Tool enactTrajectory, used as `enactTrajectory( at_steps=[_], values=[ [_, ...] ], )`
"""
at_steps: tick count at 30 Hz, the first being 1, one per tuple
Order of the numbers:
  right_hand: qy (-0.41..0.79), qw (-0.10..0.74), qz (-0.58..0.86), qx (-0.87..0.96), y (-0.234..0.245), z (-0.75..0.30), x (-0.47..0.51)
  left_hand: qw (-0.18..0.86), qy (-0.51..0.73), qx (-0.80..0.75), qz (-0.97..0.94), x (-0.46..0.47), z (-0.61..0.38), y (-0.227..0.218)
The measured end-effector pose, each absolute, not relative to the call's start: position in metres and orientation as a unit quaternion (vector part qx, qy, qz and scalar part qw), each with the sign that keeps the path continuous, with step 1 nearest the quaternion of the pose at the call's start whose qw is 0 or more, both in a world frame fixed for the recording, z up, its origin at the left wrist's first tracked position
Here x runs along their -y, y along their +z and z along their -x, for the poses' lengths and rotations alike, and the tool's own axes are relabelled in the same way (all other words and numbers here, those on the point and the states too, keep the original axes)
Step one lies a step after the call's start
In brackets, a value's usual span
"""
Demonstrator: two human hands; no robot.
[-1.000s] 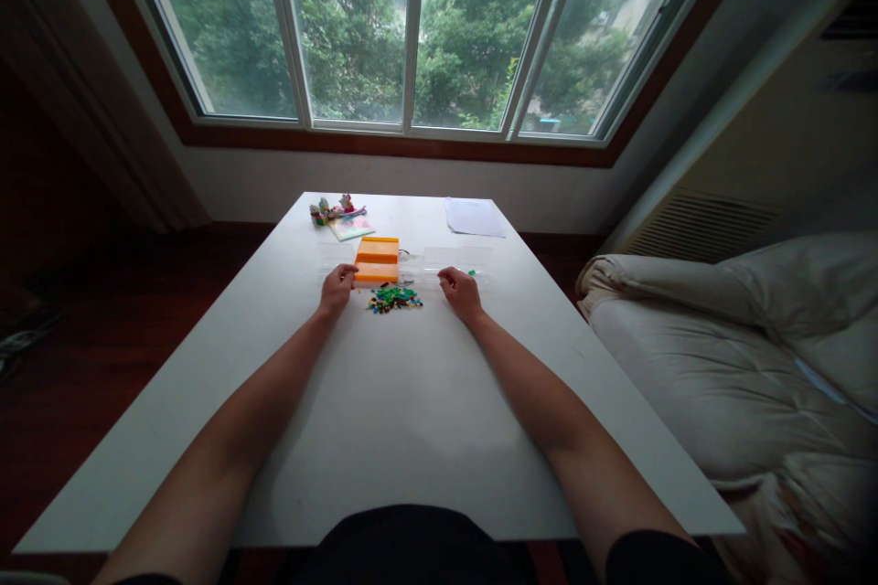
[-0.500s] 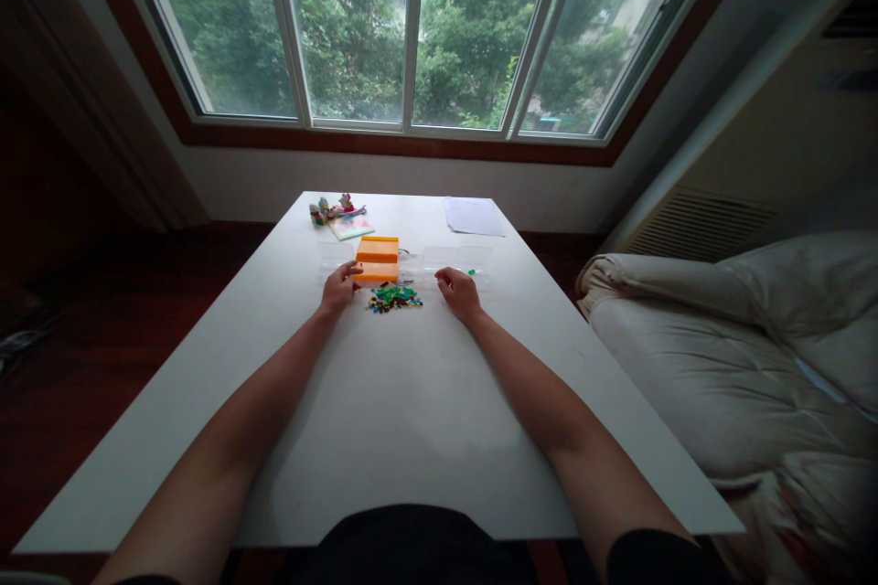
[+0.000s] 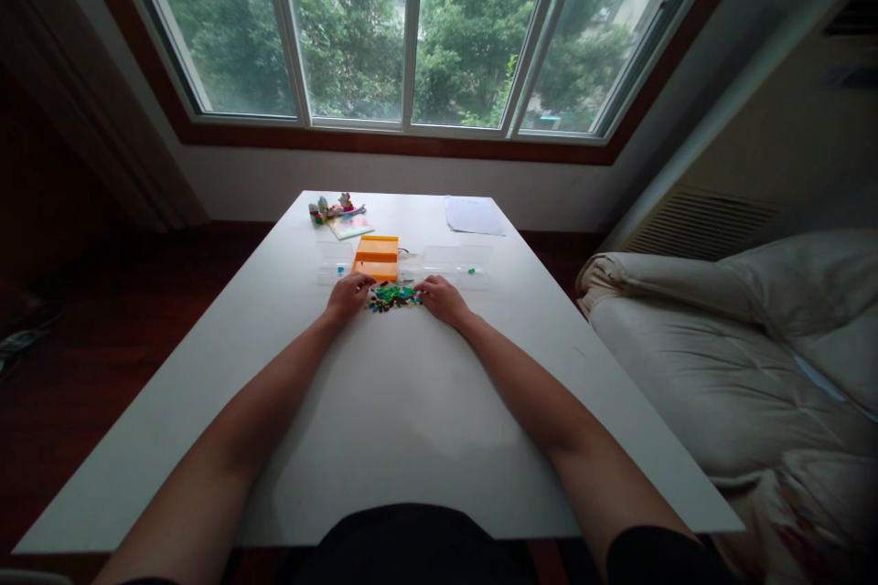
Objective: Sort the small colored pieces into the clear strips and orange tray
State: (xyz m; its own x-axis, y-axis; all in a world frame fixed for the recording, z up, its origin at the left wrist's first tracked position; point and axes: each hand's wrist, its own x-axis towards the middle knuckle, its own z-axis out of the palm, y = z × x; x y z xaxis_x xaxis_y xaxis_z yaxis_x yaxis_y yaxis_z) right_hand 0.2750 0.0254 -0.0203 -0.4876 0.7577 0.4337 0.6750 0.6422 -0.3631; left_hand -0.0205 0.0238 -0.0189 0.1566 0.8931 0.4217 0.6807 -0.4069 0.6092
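Observation:
A small pile of tiny coloured bricks (image 3: 393, 295), mostly green, lies on the white table (image 3: 384, 402). My left hand (image 3: 348, 295) rests palm down at the pile's left edge, its loosely bent fingers touching the bricks. From the other side, my right hand (image 3: 443, 298) lies palm down with its fingertips at the pile's right edge. Neither hand visibly holds anything. Just behind the pile stands an orange box (image 3: 376, 258).
Clear plastic trays sit left (image 3: 334, 261) and right (image 3: 458, 264) of the orange box. A small toy build on a booklet (image 3: 341, 214) and a sheet of paper (image 3: 473, 216) lie near the far edge. A bed with a white duvet (image 3: 741, 338) stands to the right.
Both hands have moved inward from the trays to the brick pile. The left hand left the orange box's corner and the right hand left the right tray.

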Motion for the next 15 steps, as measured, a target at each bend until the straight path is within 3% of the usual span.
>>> enactTrajectory(
  at_steps=[15],
  values=[
    [0.059,0.281,0.403,0.869,-0.0176,-0.2740,-0.0233,0.113,0.346,-0.513,-0.778,-0.0159,0.0151,-0.0143]
  ],
)
